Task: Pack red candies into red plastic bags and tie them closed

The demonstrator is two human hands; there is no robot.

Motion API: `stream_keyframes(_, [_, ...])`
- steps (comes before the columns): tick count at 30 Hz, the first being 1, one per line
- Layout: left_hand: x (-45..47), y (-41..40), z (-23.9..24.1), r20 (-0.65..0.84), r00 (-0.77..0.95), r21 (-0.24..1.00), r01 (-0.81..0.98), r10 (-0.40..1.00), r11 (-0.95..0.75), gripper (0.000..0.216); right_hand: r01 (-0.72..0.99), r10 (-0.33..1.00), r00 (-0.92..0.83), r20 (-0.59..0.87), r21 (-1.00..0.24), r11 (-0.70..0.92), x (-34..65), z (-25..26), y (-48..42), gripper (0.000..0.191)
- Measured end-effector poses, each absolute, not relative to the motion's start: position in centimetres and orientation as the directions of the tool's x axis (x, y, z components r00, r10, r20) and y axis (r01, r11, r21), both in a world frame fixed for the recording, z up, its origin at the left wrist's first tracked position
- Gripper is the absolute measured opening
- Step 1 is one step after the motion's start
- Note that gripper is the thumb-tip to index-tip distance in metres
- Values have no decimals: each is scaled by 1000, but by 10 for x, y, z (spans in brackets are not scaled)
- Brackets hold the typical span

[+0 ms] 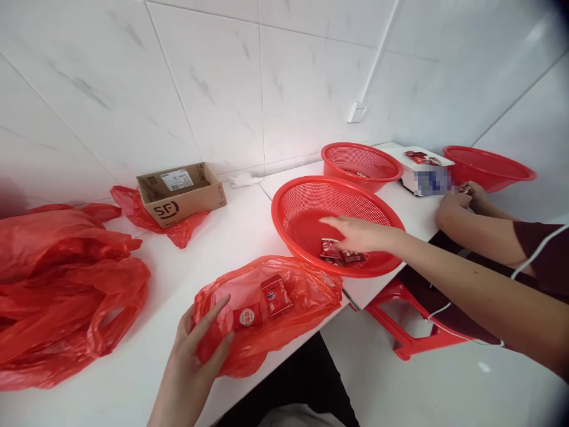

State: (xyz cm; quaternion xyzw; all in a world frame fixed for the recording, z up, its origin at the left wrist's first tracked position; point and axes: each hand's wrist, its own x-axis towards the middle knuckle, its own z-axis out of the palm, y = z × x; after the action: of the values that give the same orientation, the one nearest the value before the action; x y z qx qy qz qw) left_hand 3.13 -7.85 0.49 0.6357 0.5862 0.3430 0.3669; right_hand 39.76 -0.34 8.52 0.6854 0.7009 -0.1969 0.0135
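Note:
My left hand [193, 350] is at the near left edge of a thin red plastic bag [306, 293], its thumb and index finger spread apart and touching the bag. Two small red packets lie in the bag: one packet [276, 295] upper right, another packet [247, 316] lower left. Over the inside of a red mesh basket [297, 207] reaches my right hand [355, 234], fingers stretched out and apart. Just under that hand, several red packets [329, 248] rest on the basket floor; the hand partly hides them.
A cardboard box [191, 201] stands on red plastic by the wall. Crumpled red bags [66, 290] cover the table's left. Behind are a second basket [362, 160], a white scale-like device [422, 157] with packets, and a red basin [489, 166]. A co-worker's hands [462, 198] work at right, above a red stool [413, 344].

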Motion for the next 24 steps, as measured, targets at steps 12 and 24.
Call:
stream_keyframes(12, [18,-86,1,-4,-31,844,535,1000,20,50,942,881,-276,-385,-288,170,438,46,21,34])
stream_keyframes(24, [20,-91,12,-54,-47,865,496,997,70,52,458,861,-445,-246,-889,-18,326,116,-37,51])
